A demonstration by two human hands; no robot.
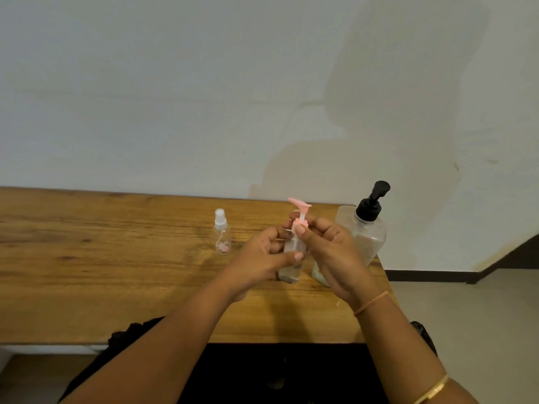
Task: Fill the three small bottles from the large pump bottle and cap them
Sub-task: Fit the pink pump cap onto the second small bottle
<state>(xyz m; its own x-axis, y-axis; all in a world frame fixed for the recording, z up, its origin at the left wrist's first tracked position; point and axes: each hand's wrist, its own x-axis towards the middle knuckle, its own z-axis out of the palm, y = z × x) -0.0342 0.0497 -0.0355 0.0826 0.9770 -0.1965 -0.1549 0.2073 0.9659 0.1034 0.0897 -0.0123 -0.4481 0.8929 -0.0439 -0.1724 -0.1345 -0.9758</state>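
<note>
Fingers (300,228) of right hand (329,252) pinch pink pump (300,207) — left hand (262,258) grips bottle (291,272).

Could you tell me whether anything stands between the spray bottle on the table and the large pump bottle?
Yes: the left hand and right hand hold the pink-capped bottle between the spray bottle and the large pump bottle.
</note>
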